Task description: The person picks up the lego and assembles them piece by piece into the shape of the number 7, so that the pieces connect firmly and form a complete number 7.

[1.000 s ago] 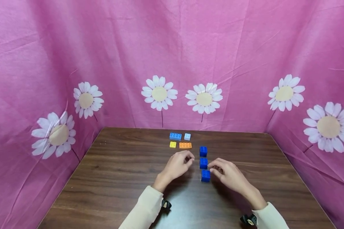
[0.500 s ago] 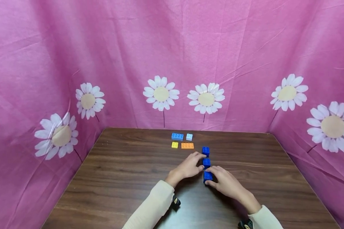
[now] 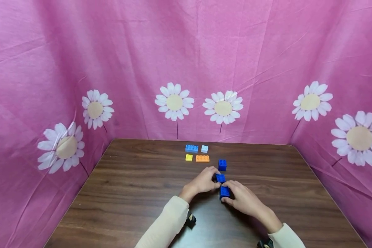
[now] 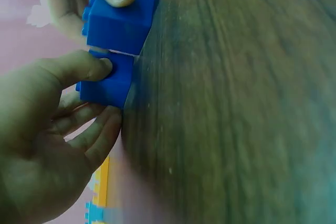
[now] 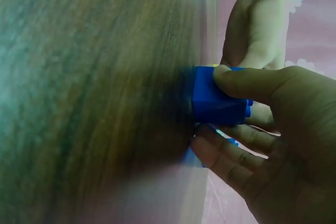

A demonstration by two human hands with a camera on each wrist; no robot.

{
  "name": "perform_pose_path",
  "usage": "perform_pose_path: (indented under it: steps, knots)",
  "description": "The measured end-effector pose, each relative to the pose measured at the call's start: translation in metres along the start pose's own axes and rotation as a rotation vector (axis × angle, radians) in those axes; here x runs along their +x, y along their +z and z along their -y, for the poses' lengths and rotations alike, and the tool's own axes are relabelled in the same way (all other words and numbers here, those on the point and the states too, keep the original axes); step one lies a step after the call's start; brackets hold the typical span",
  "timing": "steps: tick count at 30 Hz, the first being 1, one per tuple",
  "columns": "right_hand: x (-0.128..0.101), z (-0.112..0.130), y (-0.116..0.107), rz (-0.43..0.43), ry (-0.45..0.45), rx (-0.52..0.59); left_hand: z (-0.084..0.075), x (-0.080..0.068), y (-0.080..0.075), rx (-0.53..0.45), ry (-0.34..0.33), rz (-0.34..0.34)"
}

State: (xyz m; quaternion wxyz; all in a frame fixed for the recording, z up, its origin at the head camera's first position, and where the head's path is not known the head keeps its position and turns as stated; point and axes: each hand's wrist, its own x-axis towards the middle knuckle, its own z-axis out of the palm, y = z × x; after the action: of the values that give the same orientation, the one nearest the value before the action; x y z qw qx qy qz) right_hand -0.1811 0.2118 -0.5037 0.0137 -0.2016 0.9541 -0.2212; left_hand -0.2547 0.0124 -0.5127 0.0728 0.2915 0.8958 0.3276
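Three dark blue toy bricks with studs on top stand in a column right of the table's middle. My left hand [image 3: 203, 181] pinches the middle blue brick [image 3: 220, 178] between thumb and fingers; its thumb lies on the brick's near side in the left wrist view. The nearest blue brick [image 3: 224, 191] is gripped by my right hand [image 3: 246, 198], thumb on its near face [image 5: 212, 98]. Only a thin gap parts these two bricks [image 4: 121, 24] in the left wrist view. Beyond my left fingertips, the farthest blue brick [image 3: 222, 165] stands untouched.
Farther back on the brown wooden table [image 3: 127, 193] lie a lighter blue brick [image 3: 192, 148], a pale blue brick [image 3: 204, 149], a yellow brick [image 3: 188, 157] and an orange brick [image 3: 202, 158]. A pink flowered curtain [image 3: 136, 69] hangs around the table's back and sides.
My left hand has moved right and taken hold of the middle blue brick, which has shifted slightly left and nearer. My right hand has closed around the nearest blue brick.
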Motion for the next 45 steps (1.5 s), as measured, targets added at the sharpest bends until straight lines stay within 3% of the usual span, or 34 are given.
perform_pose_path:
  steps: [5,10,21,31,38,45]
  knots:
    - [0.000,-0.001,-0.001,-0.023,-0.011,0.027,0.008,-0.008,-0.005,-0.158,-0.027,0.002]
    - [0.001,-0.004,0.000,-0.023,-0.039,0.034,0.014,-0.016,-0.011,-0.207,-0.027,0.013]
    - [0.011,-0.005,-0.013,-0.029,-0.092,0.082,0.020,-0.028,-0.017,-0.205,-0.031,0.000]
    - [0.026,0.010,-0.032,-0.038,-0.126,0.075,0.022,-0.037,-0.021,-0.143,-0.029,0.022]
    - [0.034,0.018,-0.034,-0.012,-0.149,0.069,0.022,-0.041,-0.018,-0.209,0.004,-0.035]
    - [0.046,0.027,-0.034,0.011,-0.194,0.084,0.029,-0.043,-0.018,-0.281,-0.037,-0.056]
